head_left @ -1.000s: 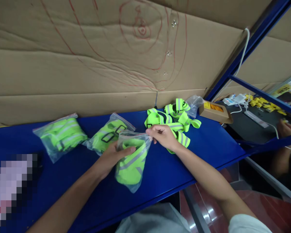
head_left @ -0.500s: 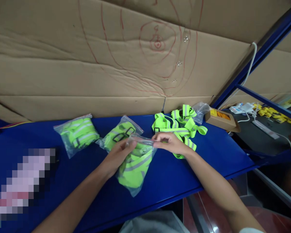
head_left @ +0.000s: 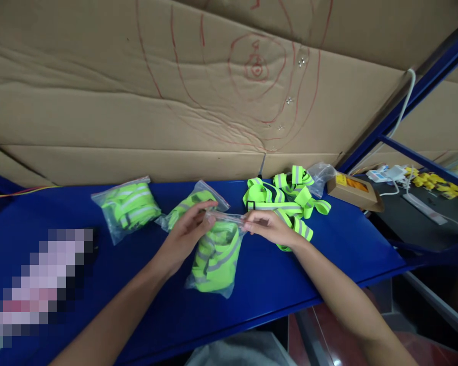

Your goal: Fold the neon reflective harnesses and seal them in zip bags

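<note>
A clear zip bag (head_left: 213,259) with a folded neon-yellow reflective strap inside hangs between my hands over the blue table (head_left: 145,300). My left hand (head_left: 191,226) pinches the left end of its top edge. At the right end, my right hand (head_left: 265,224) grips the same edge between thumb and fingers. Behind my left hand lies a second bagged strap (head_left: 185,203), partly covered by it. Another bagged strap (head_left: 132,206) rests farther left. Loose reflective straps (head_left: 286,206) with a black buckle lie in a heap just beyond my right hand.
A cardboard box (head_left: 353,190) with orange contents stands at the back right beside a crumpled clear bag (head_left: 320,175). A blurred-out object (head_left: 41,284) lies at the left. Cardboard (head_left: 99,117) backs the table; a blue frame post (head_left: 416,96) rises at the right.
The held bag has turned to lie more squarely toward me, and its top edge is drawn straighter between my hands. My left fingers have shifted up over it. The view has moved slightly left.
</note>
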The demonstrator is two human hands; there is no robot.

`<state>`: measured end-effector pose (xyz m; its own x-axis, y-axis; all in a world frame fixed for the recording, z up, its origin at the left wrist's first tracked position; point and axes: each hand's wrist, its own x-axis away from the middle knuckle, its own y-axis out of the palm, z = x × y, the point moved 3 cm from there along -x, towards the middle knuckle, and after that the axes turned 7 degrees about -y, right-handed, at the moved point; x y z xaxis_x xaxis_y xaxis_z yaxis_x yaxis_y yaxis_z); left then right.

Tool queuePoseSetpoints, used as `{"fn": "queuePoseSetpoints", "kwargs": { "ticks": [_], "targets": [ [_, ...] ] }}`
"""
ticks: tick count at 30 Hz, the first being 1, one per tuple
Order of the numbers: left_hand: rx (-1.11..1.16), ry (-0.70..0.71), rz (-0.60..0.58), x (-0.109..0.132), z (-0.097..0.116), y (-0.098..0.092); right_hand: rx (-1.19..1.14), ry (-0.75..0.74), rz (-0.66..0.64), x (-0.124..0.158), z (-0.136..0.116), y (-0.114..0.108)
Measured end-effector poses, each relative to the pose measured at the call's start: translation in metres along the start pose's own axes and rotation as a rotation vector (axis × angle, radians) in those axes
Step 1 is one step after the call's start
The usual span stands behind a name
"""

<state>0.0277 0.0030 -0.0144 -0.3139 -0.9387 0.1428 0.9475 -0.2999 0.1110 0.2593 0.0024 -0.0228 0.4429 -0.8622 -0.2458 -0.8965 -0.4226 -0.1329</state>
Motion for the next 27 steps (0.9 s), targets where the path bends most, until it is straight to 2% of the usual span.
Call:
{"fn": "queuePoseSetpoints", "kwargs": {
  "ticks": [5, 8, 12, 15, 18, 21, 23, 27],
  "targets": [
    [0.064, -0.05, -0.107, 0.0, -0.001, 0.0, -0.123, 0.002, 0.073, 0.0, -0.002, -0.007],
    [0.096, -0.069, -0.124, -0.001, -0.002, 0.0, -0.219, 0.037, 0.077, 0.0, 0.001, -0.007],
    [0.122, -0.03, -0.028, -0.003, -0.002, -0.003, -0.243, 0.091, 0.067, -0.001, 0.005, -0.008],
    [0.131, -0.009, 0.051, -0.004, -0.003, -0.006, -0.079, 0.177, 0.057, 0.0, 0.008, -0.011],
    [0.198, -0.115, 0.065, -0.006, -0.009, -0.006, 0.107, 0.182, 0.057, 0.002, 0.004, -0.014],
    [0.255, -0.244, 0.038, -0.007, -0.017, -0.004, 0.177, 0.083, 0.058, 0.004, -0.005, -0.014],
    [0.248, -0.221, 0.065, -0.006, -0.018, -0.003, 0.21, 0.044, 0.034, 0.005, -0.01, -0.013],
    [0.203, -0.084, 0.189, -0.002, -0.014, -0.002, 0.174, 0.055, -0.022, 0.005, -0.014, -0.009]
  ]
}}
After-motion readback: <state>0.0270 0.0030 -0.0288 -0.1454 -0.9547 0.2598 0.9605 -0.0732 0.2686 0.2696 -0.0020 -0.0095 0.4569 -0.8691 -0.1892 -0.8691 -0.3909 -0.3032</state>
